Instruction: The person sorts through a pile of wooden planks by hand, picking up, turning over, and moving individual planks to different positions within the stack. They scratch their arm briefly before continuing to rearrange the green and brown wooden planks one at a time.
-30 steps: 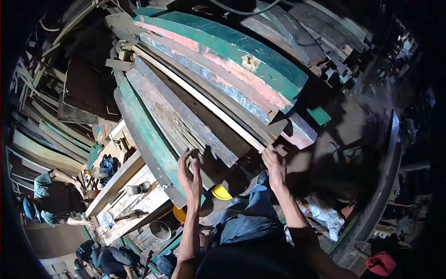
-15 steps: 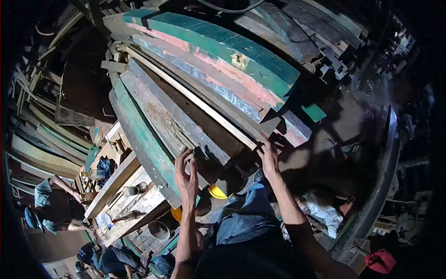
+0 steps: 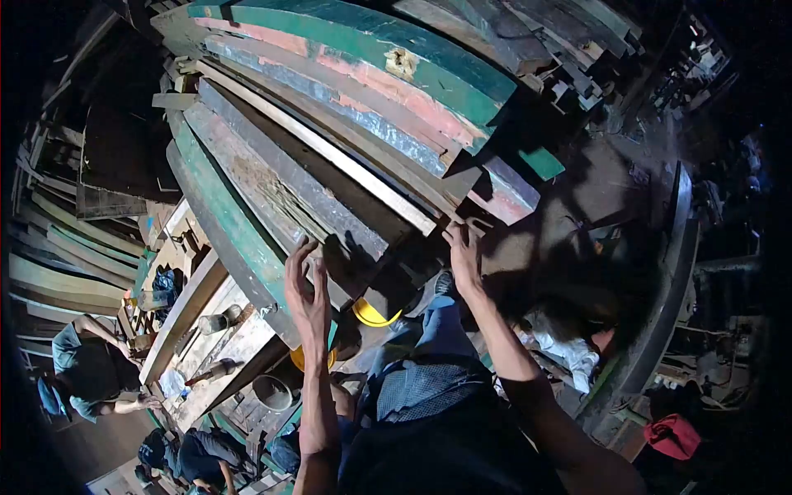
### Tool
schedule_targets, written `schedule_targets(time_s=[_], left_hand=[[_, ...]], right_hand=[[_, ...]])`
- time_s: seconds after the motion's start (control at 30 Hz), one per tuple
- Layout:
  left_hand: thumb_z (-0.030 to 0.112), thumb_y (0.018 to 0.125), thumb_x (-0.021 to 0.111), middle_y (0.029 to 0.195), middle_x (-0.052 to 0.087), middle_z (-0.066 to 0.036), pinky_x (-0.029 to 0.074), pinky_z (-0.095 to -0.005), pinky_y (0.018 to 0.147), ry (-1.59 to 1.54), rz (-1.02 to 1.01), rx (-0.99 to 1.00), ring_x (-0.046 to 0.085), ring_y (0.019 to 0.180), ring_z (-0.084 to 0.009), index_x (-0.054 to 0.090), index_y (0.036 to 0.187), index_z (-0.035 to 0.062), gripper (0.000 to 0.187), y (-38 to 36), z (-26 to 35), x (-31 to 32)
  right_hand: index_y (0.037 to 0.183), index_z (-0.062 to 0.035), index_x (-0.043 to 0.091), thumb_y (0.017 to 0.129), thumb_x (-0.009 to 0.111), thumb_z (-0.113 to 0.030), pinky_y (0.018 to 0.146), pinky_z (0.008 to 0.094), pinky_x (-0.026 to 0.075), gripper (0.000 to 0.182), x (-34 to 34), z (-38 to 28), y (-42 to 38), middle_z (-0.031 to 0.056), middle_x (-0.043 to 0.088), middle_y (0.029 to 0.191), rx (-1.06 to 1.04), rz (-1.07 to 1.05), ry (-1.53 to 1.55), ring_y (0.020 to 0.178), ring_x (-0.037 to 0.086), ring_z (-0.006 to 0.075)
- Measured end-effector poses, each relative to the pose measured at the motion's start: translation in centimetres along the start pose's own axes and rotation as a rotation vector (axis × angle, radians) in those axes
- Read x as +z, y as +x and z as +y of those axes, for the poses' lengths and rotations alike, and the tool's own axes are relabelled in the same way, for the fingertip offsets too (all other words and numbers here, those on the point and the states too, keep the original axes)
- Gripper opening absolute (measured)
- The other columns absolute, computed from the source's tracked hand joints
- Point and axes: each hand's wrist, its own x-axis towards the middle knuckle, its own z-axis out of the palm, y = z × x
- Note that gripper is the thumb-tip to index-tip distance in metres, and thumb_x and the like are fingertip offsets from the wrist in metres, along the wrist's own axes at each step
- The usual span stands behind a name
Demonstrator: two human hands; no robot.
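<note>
Curved, painted wooden planks lie side by side in front of me. My left hand [image 3: 307, 289] is over the lower end of a worn grey plank [image 3: 289, 169], fingers curled but apart, with nothing visible in it. Beside the end of a pale narrow strip [image 3: 346, 165] is my right hand [image 3: 464, 252], its fingers spread and holding nothing visible. Whether it touches the brown plank end [image 3: 450, 198] I cannot tell. A thick green plank [image 3: 363, 41] with pink paint below it lies farther off. The green-edged plank [image 3: 223, 214] runs to the left of my left hand.
A co-worker [image 3: 87, 367] leans over a bench [image 3: 239, 363] with a jar [image 3: 216, 320] at the left. Other people [image 3: 202, 458] are bent down at the lower left. A yellow round object [image 3: 375, 313] lies near my legs. A long curved beam [image 3: 672, 289] stands at the right.
The view has shifted, so the planks appear farther up and left. Relative to the pale strip's end, my right hand is now a little farther right. Both hands remain empty.
</note>
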Motion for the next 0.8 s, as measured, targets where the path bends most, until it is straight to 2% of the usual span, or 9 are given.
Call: schedule_targets(time_s=[0.17, 0.23, 0.27, 0.4, 0.43, 0.47, 0.57, 0.7, 0.8], left_hand=[[0.015, 0.100, 0.058, 0.135, 0.058, -0.020, 0.043, -0.0399, 0.106, 0.006, -0.004, -0.012, 0.056, 0.125, -0.0312, 0.060, 0.124, 0.0017, 0.027, -0.6, -1.4, 0.3], [0.014, 0.098, 0.059, 0.132, 0.059, -0.021, 0.042, -0.0409, 0.106, 0.089, 0.008, 0.066, 0.056, 0.125, -0.0341, 0.061, 0.123, 0.0015, 0.028, -0.4, -1.2, 0.0], [0.014, 0.098, 0.060, 0.131, 0.060, -0.022, 0.042, -0.0409, 0.106, 0.136, 0.014, 0.115, 0.057, 0.124, -0.0353, 0.061, 0.123, 0.0014, 0.028, -0.3, -0.7, 0.0], [0.015, 0.097, 0.059, 0.131, 0.060, -0.022, 0.043, -0.0423, 0.105, 0.123, 0.024, 0.070, 0.056, 0.124, -0.0371, 0.062, 0.121, 0.0017, 0.027, -0.9, 0.8, -0.7], [0.014, 0.097, 0.060, 0.130, 0.060, -0.022, 0.043, -0.0419, 0.105, 0.115, 0.053, 0.099, 0.056, 0.124, -0.0371, 0.062, 0.121, 0.0017, 0.027, -1.1, 0.6, -0.8], [0.015, 0.098, 0.059, 0.132, 0.060, -0.016, 0.040, -0.0405, 0.108, 0.078, 0.041, 0.075, 0.054, 0.127, -0.0309, 0.062, 0.123, 0.0058, 0.027, -1.3, 0.1, -1.0], [0.016, 0.098, 0.059, 0.133, 0.060, -0.017, 0.044, -0.0440, 0.103, 0.023, 0.061, 0.058, 0.055, 0.126, -0.0323, 0.062, 0.124, 0.0065, 0.027, -2.5, -1.0, -1.4], [0.013, 0.097, 0.060, 0.128, 0.060, -0.020, 0.043, -0.0425, 0.104, 0.011, 0.039, 0.084, 0.057, 0.121, -0.0371, 0.062, 0.119, 0.0021, 0.025, -3.6, -1.0, -0.1], [0.013, 0.096, 0.061, 0.130, 0.058, -0.021, 0.043, -0.0422, 0.104, -0.048, 0.017, 0.121, 0.056, 0.122, -0.0388, 0.061, 0.120, 0.0029, 0.026, -3.7, 0.8, 0.7]], right_hand=[[0.138, -0.0028, 0.049, 0.104, 0.045, -0.035, 0.103, 0.0402, 0.048, 0.047, -2.5, -8.3, -2.0, 0.0151, 0.060, 0.133, -0.058, -0.164, 0.238, 0.121, 0.061, 0.0278], [0.149, -0.0021, 0.032, 0.107, 0.037, -0.035, 0.104, 0.0430, 0.049, 0.054, -3.1, -8.8, -0.9, 0.0198, 0.053, 0.138, -0.086, -0.315, 0.219, 0.128, 0.055, 0.0307], [0.149, -0.0026, 0.030, 0.106, 0.041, -0.038, 0.104, 0.0437, 0.048, 0.057, -2.4, -11.0, -1.1, 0.0188, 0.050, 0.138, 0.074, -0.251, 0.354, 0.126, 0.054, 0.0304], [0.143, 0.0038, 0.036, 0.098, 0.060, -0.038, 0.098, 0.0433, 0.051, 0.066, -2.5, -10.3, 3.1, 0.0180, 0.052, 0.133, 0.114, -0.239, 0.343, 0.112, 0.059, 0.0302], [0.142, 0.0036, 0.038, 0.097, 0.062, -0.036, 0.106, 0.0454, 0.044, 0.065, -2.6, -9.3, 4.1, 0.0177, 0.046, 0.143, 0.184, -0.215, 0.362, 0.126, 0.052, 0.0283], [0.142, 0.0036, 0.038, 0.097, 0.062, -0.036, 0.106, 0.0454, 0.044, 0.065, -2.6, -9.6, 4.1, 0.0177, 0.046, 0.143, 0.176, -0.227, 0.355, 0.126, 0.052, 0.0283], [0.133, 0.0041, 0.045, 0.088, 0.076, -0.029, 0.096, 0.0412, 0.049, 0.063, -1.8, -10.7, 3.7, 0.0166, 0.059, 0.122, 0.231, -0.088, 0.354, 0.113, 0.057, 0.0296], [0.118, 0.0015, 0.053, 0.086, 0.077, -0.026, 0.080, 0.0386, 0.049, 0.048, -1.0, -10.0, 1.7, 0.0139, 0.054, 0.112, 0.255, -0.102, 0.337, 0.097, 0.057, 0.0259], [0.122, -0.0026, 0.054, 0.090, 0.071, -0.030, 0.084, 0.0373, 0.049, 0.045, 0.7, -11.3, -0.9, 0.0102, 0.057, 0.106, 0.235, -0.074, 0.294, 0.093, 0.059, 0.0225]])
